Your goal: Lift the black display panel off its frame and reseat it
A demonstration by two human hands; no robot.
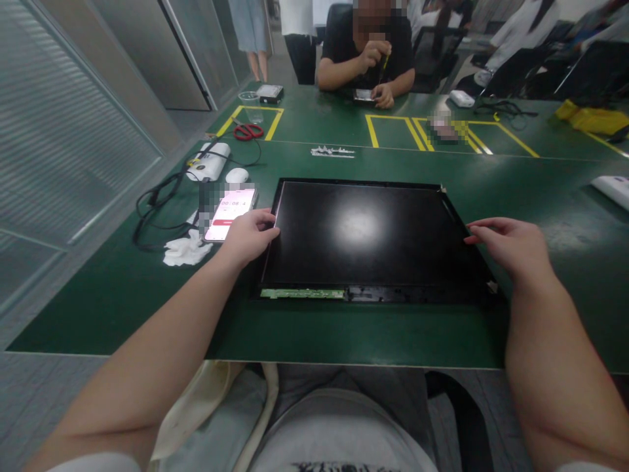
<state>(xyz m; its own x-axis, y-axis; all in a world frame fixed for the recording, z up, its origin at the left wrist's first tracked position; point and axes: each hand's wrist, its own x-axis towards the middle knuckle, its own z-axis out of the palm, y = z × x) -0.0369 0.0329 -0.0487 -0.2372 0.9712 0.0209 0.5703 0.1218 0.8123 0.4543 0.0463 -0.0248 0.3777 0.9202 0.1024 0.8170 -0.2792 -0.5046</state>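
Observation:
A black LCD screen panel (363, 236) lies flat in front of me in a dark frame, with a green circuit strip (302, 294) along its near edge. At the panel's left edge, the thumb and fingers of my left hand (249, 236) are closed on the rim. My right hand (514, 246) pinches the opposite edge, its fingertips partly hidden. Small light tabs stick out at the right-hand corners. Close to my left hand lies a lit phone (230, 213) showing a timer.
On the green table (363, 334) sit a crumpled tissue (187, 249), a white mouse (237, 176), a white power adapter (210, 162) with black cables, red scissors (248, 132) and small white strips (333, 152). Across the table, a person (366, 59) holds a screwdriver over a small device.

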